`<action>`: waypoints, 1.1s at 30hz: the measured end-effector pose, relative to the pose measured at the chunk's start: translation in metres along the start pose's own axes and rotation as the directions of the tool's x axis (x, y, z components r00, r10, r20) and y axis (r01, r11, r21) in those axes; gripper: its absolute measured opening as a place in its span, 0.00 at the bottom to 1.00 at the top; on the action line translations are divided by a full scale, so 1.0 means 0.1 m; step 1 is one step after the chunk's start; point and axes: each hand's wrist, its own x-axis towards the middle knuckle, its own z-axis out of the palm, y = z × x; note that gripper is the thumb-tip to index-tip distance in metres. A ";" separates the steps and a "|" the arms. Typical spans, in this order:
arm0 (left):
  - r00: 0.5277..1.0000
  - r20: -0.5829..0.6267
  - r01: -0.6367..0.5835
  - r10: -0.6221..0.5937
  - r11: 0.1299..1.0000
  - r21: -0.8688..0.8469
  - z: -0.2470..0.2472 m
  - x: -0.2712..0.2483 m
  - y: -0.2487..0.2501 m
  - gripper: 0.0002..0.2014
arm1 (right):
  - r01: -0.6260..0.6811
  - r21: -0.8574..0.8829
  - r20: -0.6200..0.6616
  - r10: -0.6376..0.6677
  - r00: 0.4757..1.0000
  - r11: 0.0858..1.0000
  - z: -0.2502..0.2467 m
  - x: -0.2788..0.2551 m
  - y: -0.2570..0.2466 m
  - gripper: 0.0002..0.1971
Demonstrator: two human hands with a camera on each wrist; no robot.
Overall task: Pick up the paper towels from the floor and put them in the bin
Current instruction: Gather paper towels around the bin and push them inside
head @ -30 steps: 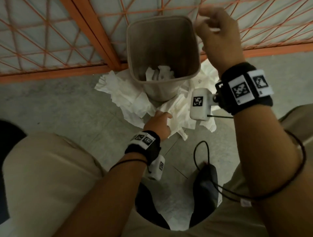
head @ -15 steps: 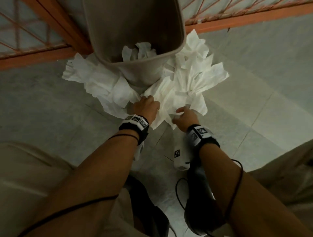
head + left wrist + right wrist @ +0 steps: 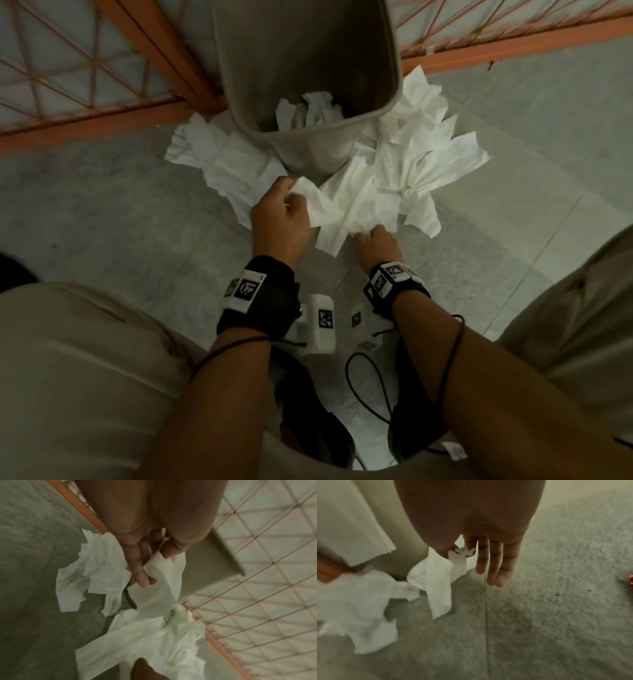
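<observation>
Head view: the bin [image 3: 376,113] sits tight against the orange mesh fence [image 3: 144,44], with crumpled towels already inside and more paper towels [image 3: 411,171] spread on the floor [image 3: 102,212] round its base. Left hand [image 3: 279,219] grips a raised towel edge; right hand [image 3: 376,243] pinches the near edge of the pile. Lots of bare floor on both sides.

Left wrist view: fingers [image 3: 142,577] curled round a towel sheet beside the bin wall.

Right wrist view: thumb and forefinger pinch a hanging towel [image 3: 436,577], the other fingers [image 3: 496,566] straight, with bare floor to the right.
</observation>
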 end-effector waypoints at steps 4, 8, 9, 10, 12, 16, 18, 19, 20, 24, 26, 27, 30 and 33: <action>0.997 0.010 0.082 -0.083 0.946 -0.315 -0.25 -0.11 0.32 0.11 | 0.047 0.159 -0.150 -0.023 0.988 0.986 -0.19 -0.08 -0.22 0.07; 0.996 -0.057 -0.087 0.074 0.951 -0.298 -0.54 -0.14 0.68 0.13 | 0.138 0.256 -0.320 -0.051 0.946 0.957 -0.50 -0.18 -0.45 0.09; 0.992 -0.067 -0.120 0.104 0.941 -0.315 -0.61 -0.12 0.77 0.13 | 0.155 0.266 -0.346 -0.056 0.936 0.951 -0.59 -0.22 -0.50 0.06; 0.990 -0.059 -0.139 0.126 0.926 -0.351 -0.67 -0.09 0.87 0.13 | 0.178 0.286 -0.365 -0.065 0.929 0.942 -0.67 -0.26 -0.55 0.07; 0.981 -0.046 -0.190 0.187 0.905 -0.381 -0.79 -0.02 1.06 0.16 | 0.249 0.349 -0.399 -0.098 0.912 0.903 -0.84 -0.34 -0.65 0.15; 0.949 -0.042 -0.306 0.313 0.877 -0.370 -0.92 0.21 1.37 0.16 | 0.360 0.475 -0.421 -0.152 0.894 0.803 -1.21 -0.45 -0.82 0.13; 0.935 -0.060 -0.347 0.349 0.868 -0.355 -0.93 0.33 1.50 0.10 | 0.403 0.572 -0.395 -0.190 0.899 0.715 -1.41 -0.53 -0.91 0.06; 0.930 -0.061 -0.361 0.363 0.869 -0.339 -0.92 0.39 1.57 0.08 | 0.419 0.595 -0.381 -0.218 0.898 0.685 -1.51 -0.58 -0.94 0.05; 0.925 -0.065 -0.376 0.376 0.870 -0.320 -0.91 0.46 1.61 0.09 | 0.436 0.609 -0.366 -0.252 0.896 0.663 -1.59 -0.62 -0.95 0.09; 0.907 -0.037 -0.417 0.419 0.885 -0.205 -0.75 0.74 1.66 0.13 | 0.554 0.661 -0.357 -0.438 0.825 0.506 -1.89 -0.82 -1.09 0.15; 0.919 -0.042 -0.394 0.392 0.909 -0.139 -0.60 0.88 1.59 0.15 | 0.583 0.692 -0.368 -0.487 0.793 0.427 -1.95 -0.85 -1.25 0.14; 0.931 -0.029 -0.364 0.363 0.926 -0.098 -0.55 0.94 1.55 0.15 | 0.598 0.707 -0.379 -0.512 0.771 0.378 -1.98 -0.86 -1.36 0.14; 0.957 0.176 -0.245 0.233 0.968 0.056 -0.41 1.05 1.35 0.09 | 0.672 0.700 -0.445 -0.589 0.675 0.241 -2.02 -0.82 -1.71 0.14; 0.930 0.344 -0.207 0.130 0.958 0.197 -0.38 1.06 1.14 0.25 | 0.761 0.637 -0.535 -0.640 0.551 0.124 -1.99 -0.72 -2.02 0.15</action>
